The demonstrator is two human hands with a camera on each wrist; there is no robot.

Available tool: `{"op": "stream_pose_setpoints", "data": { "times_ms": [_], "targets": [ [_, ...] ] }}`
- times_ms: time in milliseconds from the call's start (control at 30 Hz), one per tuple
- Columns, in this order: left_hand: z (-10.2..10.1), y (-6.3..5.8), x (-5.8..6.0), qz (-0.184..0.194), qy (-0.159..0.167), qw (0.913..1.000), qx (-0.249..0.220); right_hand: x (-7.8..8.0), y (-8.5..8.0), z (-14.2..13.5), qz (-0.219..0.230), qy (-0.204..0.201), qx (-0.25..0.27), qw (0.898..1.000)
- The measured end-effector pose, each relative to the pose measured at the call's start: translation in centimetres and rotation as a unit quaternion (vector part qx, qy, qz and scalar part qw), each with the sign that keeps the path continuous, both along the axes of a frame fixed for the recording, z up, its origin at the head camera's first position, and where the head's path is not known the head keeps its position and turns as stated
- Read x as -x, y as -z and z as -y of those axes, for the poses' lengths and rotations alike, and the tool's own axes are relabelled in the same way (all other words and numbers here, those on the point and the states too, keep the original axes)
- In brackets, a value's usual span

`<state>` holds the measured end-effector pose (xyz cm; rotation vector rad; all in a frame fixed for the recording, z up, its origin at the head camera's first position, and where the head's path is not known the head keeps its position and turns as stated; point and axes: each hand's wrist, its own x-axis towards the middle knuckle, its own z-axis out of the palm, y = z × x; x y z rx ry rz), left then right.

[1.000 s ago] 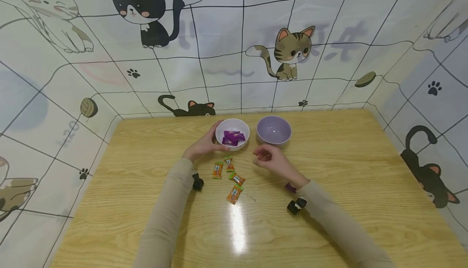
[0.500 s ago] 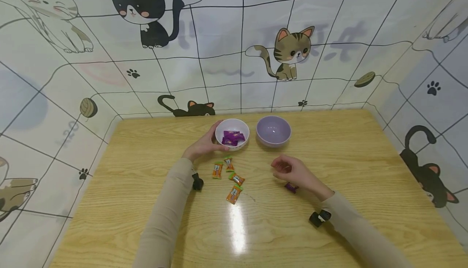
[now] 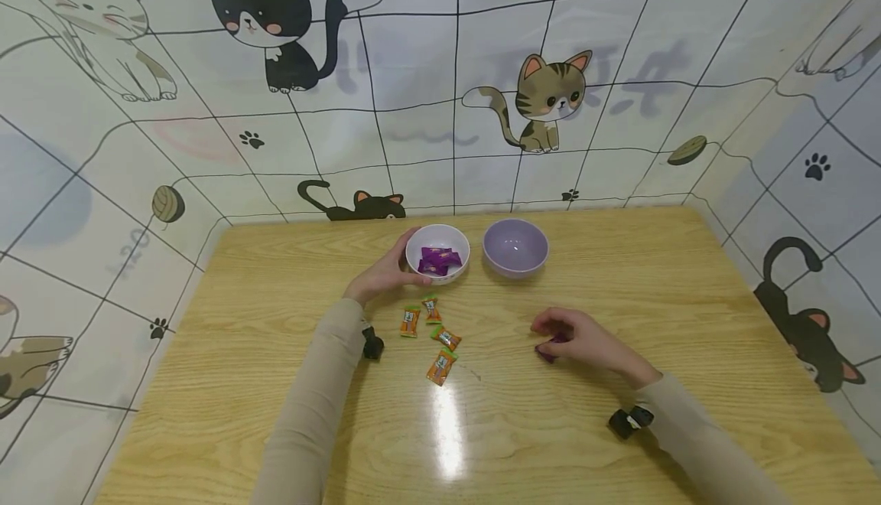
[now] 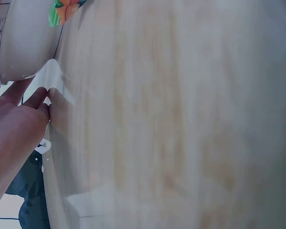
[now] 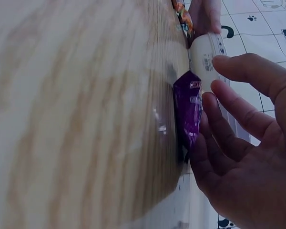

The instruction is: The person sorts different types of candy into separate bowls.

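Observation:
My left hand (image 3: pixel 387 274) holds the white bowl (image 3: pixel 456 272) by its left side, thumb at the front and fingers round the back. Inside the bowl lie several purple-wrapped candies (image 3: pixel 438 258). Over at the right, my right hand (image 3: pixel 585 340) is above a single purple-wrapped candy (image 5: pixel 187 107) on the table and partly covers it in the head view. The right wrist view has its fingers relaxed beside the wrapper, with the thumb apart from it. Several orange-wrapped candies with green ends (image 3: pixel 442 366) lie between the two hands.
A light purple bowl (image 3: pixel 515 249) stands just right of the white one, near the back of the wooden table (image 3: pixel 330 428). Cat-patterned cloth (image 3: pixel 427 138) rises behind the table and along both sides. Each wrist wears a small black camera (image 3: pixel 372 344).
My right hand has moved from in front of the light purple bowl, rightward and nearer, down to the lone purple candy. The left hand has stayed on the white bowl.

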<state>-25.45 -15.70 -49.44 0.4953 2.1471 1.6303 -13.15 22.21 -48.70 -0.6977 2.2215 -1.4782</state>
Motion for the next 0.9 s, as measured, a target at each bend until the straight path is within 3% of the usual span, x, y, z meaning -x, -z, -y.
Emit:
{"op": "stream_pose_setpoints", "data": {
  "times_ms": [433,700,900],
  "targets": [
    [0.0,0.1,0.0,-0.002,-0.006,0.9999,0.012,-0.8,0.2,-1.0,-0.039,0.006,-0.058,0.998],
    [0.0,0.2,0.1,-0.004,-0.006,0.9999,0.013,-0.1,0.3,-0.4,-0.048,0.056,-0.104,0.992],
    [0.0,0.3,0.0,-0.002,-0.003,1.0000,0.006,0.3,0.1,0.2,-0.005,0.098,-0.069,0.993]
  ]
}}
